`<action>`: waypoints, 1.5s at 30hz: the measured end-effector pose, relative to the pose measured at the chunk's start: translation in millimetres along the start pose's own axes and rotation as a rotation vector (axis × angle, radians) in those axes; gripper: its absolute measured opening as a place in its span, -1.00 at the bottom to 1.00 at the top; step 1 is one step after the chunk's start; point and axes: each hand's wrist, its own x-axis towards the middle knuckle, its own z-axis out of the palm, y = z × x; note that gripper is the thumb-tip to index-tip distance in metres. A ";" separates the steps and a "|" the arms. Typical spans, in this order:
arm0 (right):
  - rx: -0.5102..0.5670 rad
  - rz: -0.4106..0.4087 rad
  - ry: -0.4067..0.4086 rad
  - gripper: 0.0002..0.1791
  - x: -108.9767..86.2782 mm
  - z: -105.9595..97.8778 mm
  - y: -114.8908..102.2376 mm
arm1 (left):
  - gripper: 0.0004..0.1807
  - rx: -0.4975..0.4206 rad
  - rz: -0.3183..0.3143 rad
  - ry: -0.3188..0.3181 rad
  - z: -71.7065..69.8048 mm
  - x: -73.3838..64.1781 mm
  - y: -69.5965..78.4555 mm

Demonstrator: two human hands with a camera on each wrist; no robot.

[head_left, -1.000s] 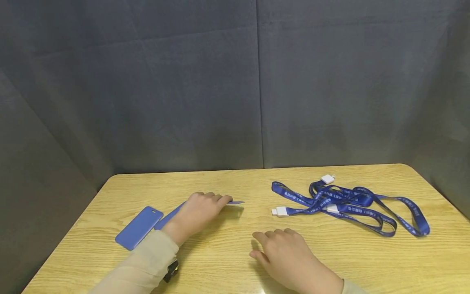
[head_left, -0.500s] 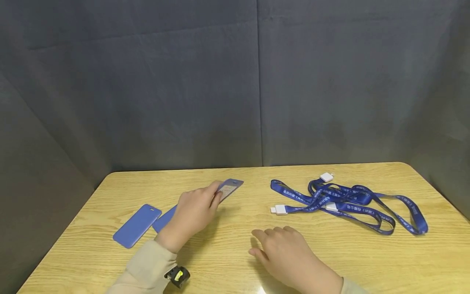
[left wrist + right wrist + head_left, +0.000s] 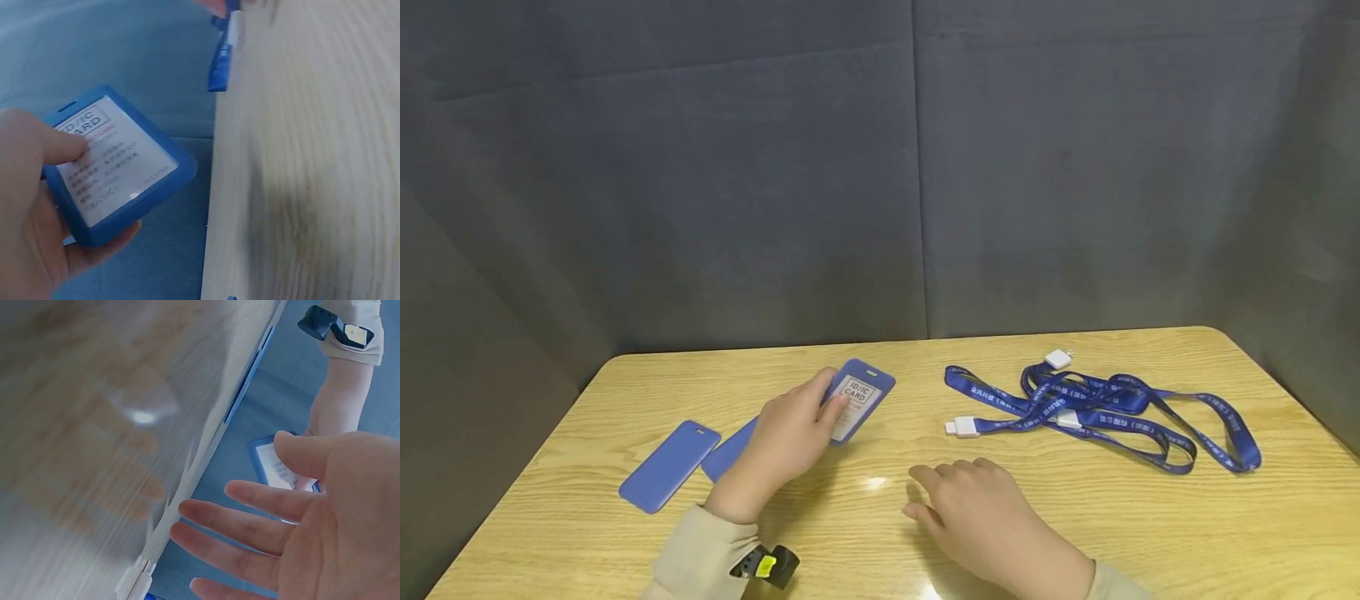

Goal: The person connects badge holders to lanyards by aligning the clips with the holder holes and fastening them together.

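Observation:
My left hand (image 3: 782, 442) grips a blue ID card holder (image 3: 859, 390) above the table, thumb on its front and fingers behind. A white insert printed "ID/IC CARD" fills the holder's face, and a slot is cut in its top end. In the left wrist view the thumb covers part of the print. My right hand (image 3: 981, 517) hovers low at the front middle of the table with relaxed fingers and holds nothing; the right wrist view shows its spread fingers (image 3: 244, 528). Left of my left hand, a blue card holder (image 3: 670, 465) lies flat, beside another blue holder (image 3: 730, 450) partly hidden by the forearm.
Several tangled blue lanyards (image 3: 1120, 408) with white printing lie on the right side of the wooden table (image 3: 1225, 542). White plastic ends (image 3: 966, 427) stick out from them. A dark grey curtain (image 3: 775, 183) stands behind the table. My left wrist carries a black strapped device (image 3: 775, 567).
My left hand has lifted the card holder off the table and tilted it, so its printed front now faces up toward the head camera. The right hand has stayed nearly still.

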 end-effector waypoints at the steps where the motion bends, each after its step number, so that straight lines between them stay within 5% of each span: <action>1: 0.003 0.001 -0.004 -0.59 0.3 0.2 -0.2 | -0.87 -0.012 -0.008 -0.007 -1.1 -0.5 -0.9; 11: 0.039 0.024 -0.016 -0.59 2.3 -1.3 3.1 | -0.70 -0.066 -0.064 -0.045 -13.0 -4.7 -13.7; 18: 0.054 -0.047 0.078 -0.64 4.8 -8.0 13.6 | -0.73 -0.075 -0.071 -0.107 -16.2 -10.5 -20.0; 26: 0.053 -0.032 0.165 -0.69 9.2 -13.9 34.9 | -0.73 -0.071 -0.050 -0.120 -13.8 -13.3 -21.7; 34: 0.061 0.078 0.131 -0.69 8.8 -14.0 61.9 | -0.72 -0.055 -0.066 -0.121 -11.3 -13.4 -20.9; 45: 0.064 0.112 0.050 -0.68 23.1 -6.8 82.8 | -0.72 -0.062 -0.064 -0.109 -11.8 -12.7 -23.8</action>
